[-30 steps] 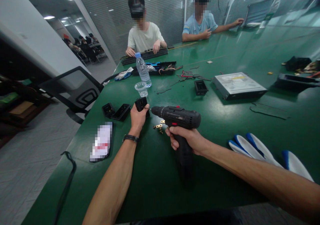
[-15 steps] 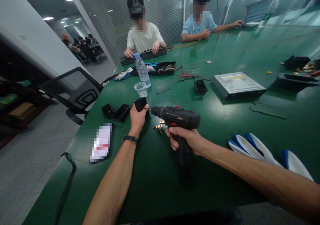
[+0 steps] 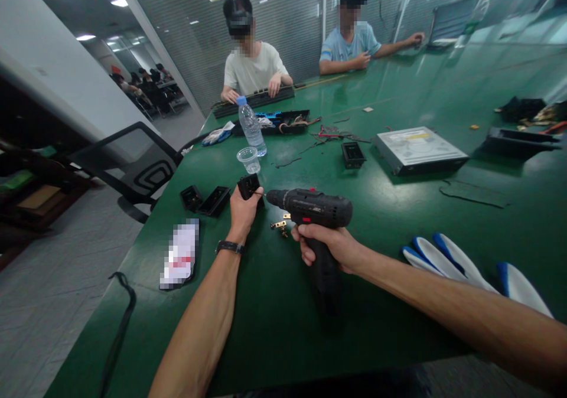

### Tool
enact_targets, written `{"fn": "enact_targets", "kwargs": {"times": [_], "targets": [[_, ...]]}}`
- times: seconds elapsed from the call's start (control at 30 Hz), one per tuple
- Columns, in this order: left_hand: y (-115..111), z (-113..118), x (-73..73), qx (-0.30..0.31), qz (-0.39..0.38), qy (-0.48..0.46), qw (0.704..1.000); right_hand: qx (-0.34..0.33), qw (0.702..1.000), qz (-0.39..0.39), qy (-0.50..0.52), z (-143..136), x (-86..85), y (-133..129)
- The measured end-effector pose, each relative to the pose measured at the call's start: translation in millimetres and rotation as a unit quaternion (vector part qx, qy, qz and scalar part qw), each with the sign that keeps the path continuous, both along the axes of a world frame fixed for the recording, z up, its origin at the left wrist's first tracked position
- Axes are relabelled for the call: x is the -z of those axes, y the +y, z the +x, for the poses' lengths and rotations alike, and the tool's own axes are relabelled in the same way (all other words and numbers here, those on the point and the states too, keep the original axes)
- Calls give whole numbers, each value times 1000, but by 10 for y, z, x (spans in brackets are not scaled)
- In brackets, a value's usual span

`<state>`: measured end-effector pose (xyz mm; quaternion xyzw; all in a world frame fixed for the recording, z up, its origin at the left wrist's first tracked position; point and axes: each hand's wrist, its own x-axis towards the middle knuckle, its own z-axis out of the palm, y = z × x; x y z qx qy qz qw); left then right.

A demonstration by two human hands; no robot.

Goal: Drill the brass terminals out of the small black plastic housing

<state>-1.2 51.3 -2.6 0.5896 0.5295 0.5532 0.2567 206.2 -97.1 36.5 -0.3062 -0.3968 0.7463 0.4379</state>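
My left hand (image 3: 245, 210) is closed around a small black plastic housing (image 3: 248, 184) and holds it tilted on the table. In my right hand (image 3: 325, 244) is a black cordless drill (image 3: 316, 206), gripped by its handle and lying level, its chuck pointing left. A thin bit runs from the chuck to the housing near my left thumb; whether it touches a screw is hidden. Below the chuck lie several small brass-coloured metal pieces (image 3: 280, 225). Two more black housings, a small one (image 3: 191, 198) and a longer one (image 3: 215, 201), rest left of my left hand.
A plastic cup (image 3: 248, 160) and a water bottle (image 3: 251, 127) stand beyond my left hand. A disc drive (image 3: 420, 149) and another black housing (image 3: 353, 155) lie farther right. White-blue gloves (image 3: 447, 259) rest beside my right forearm. Two people (image 3: 254, 70) sit across the green table.
Both hands keep their grips, and the drill stays against the housing area. The whole view has shifted very slightly; no object has visibly been moved on the table.
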Motion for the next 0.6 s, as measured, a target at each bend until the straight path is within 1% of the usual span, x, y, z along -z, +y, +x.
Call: {"fn": "enact_targets", "kwargs": {"times": [0.3, 0.43, 0.6], "targets": [[-17, -6, -11, 29, -16, -21, 999, -5, 1000, 1, -10, 54, -11, 40], [-15, -15, -5, 36, -13, -20, 999, -2, 1000, -2, -8, 63, -44, 45], [-15, -26, -9, 18, -16, -9, 1000, -7, 1000, -5, 11, 67, -24, 56]]}}
